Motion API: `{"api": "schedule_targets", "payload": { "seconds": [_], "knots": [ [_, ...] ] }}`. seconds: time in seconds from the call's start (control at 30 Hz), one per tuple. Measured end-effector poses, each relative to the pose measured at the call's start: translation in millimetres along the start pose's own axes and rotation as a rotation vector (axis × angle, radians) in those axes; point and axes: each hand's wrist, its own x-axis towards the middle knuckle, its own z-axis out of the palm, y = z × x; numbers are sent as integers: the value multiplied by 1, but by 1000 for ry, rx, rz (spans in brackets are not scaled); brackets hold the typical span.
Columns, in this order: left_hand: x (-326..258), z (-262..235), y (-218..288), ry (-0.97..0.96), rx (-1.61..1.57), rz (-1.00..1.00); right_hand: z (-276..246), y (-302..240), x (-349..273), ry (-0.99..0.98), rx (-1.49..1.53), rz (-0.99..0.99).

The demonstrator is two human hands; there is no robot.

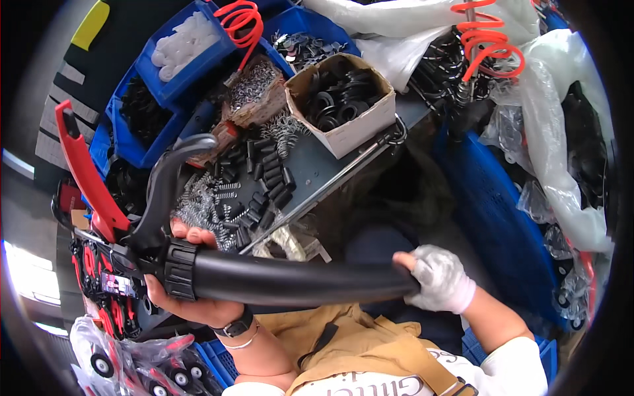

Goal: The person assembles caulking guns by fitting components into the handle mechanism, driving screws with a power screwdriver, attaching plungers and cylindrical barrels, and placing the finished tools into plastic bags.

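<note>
A long black tube lies across in front of me, nearly level, with a ribbed black collar at its left end. Beyond the collar rise a curved black handle and a long red lever. My bare left hand, with a watch on the wrist, wraps round the collar from below; its fingertips show above the tube. At the tube's right end, my right hand, in a pale grey glove with a bare thumb, closes on the tube. The glove hides that end.
On the grey bench lie black sleeves and metal springs. A cardboard box of black rings stands near its edge. Blue bins line the back left. Red coiled hoses hang above. A blue panel stands right.
</note>
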Motion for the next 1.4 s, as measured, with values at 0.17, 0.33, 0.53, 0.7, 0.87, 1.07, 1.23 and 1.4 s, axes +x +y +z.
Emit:
{"api": "schedule_targets", "payload": {
  "seconds": [0.17, 0.33, 0.53, 0.7, 0.87, 1.07, 1.23, 1.4],
  "knots": [
    [14, -7, -8, -18, -4, -84, -16, 52, 40, -611, 699, 60],
    [23, 1, -16, 51, 277, 277, 90, 258, 93, -170, -18, 564],
    [25, -19, 37, -9, 62, 67, 249, 454, 56, -94, -479, 720],
    [33, -36, 56, -15, 149, 98, 227, 413, 31, -70, -128, 778],
    [44, -32, 37, -30, 54, 70, 37, 181, 34, 30, 318, 367],
    [39, -55, 26, 78, -90, -36, -7, 82, 14, 181, 1366, 312],
    [14, -61, 51, 182, -132, -135, -34, 59, -4, 165, 855, -36],
    [-6, -74, 70, 354, 23, -88, -33, 40, -24, 194, 574, -319]
  ]
}}
